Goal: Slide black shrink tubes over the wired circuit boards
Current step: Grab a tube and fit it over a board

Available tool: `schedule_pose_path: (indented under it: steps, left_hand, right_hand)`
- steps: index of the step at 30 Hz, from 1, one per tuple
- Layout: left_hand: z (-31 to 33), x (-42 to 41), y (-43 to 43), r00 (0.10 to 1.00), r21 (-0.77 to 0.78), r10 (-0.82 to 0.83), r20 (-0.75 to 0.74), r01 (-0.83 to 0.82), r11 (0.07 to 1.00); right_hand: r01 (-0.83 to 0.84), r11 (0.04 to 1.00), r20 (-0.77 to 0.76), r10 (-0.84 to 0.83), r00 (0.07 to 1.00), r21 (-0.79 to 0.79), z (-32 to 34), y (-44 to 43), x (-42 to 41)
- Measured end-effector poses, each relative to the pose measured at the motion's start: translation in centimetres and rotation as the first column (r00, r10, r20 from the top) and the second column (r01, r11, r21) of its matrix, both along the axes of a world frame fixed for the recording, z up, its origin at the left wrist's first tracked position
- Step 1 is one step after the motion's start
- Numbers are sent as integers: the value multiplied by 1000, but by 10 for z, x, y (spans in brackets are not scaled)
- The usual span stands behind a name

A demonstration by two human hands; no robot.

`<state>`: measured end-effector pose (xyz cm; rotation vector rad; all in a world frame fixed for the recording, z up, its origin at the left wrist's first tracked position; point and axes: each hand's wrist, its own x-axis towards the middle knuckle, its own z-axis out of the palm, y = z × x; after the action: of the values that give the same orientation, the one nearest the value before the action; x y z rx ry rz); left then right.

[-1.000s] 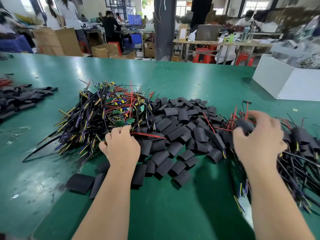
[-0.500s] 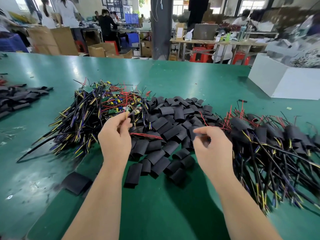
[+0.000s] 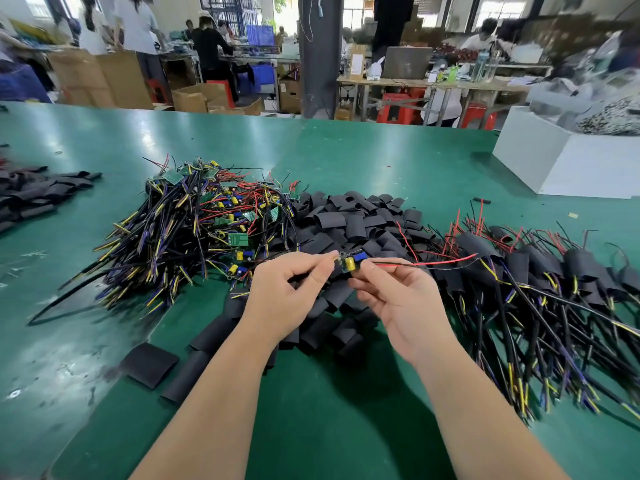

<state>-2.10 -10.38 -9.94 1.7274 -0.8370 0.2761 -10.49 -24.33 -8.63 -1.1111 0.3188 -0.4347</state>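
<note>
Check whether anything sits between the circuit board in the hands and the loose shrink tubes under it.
Nothing visible does. The left hand and right hand pinch the circuit board at its ends, just above the pile of shrink tubes. Its red lead trails off to the right over that pile.

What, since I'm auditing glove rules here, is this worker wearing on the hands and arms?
Nothing that shows. The left hand and right hand are ungloved, with no rings visible, and both forearms are bare down to the frame's bottom edge: no sleeves, watch or wristband in view.
</note>
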Motion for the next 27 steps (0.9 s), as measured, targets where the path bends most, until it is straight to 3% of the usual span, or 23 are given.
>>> schedule_pose_path:
  steps: [4,9,11,15,17,20,24,27]
  left_hand:
    - [4,-2,-1,996,-32,-10,-87,8,999]
    - [3,1,1,990,19,-14,-140,16,1000]
    - [1,2,2,997,97,17,-74,-10,995]
    - [-2,1,1,970,341,84,226,-160,926]
    - [-3,0,0,949,418,142,283,-255,872]
    - [-2,3,-1,925,381,252,283,-350,856]
    - [1,8,6,920,143,354,168,-378,914]
    - [0,8,8,911,33,396,110,-402,915]
  right_hand:
    - [-21,989,-31,26,999,150,-1,-1,3]
    - [-46,995,81,38,996,91,-3,-1,2]
    - [-48,999,92,46,995,17,-6,-1,2]
    - [-72,968,38,84,996,-239,-13,0,5]
    - [-16,841,-63,-21,998,-541,-16,3,6]
    - [42,436,-108,-313,944,-899,-20,6,7]
    - [-145,49,-151,-458,876,-988,-16,13,11]
    - [-36,-81,6,-467,884,-996,-15,25,11]
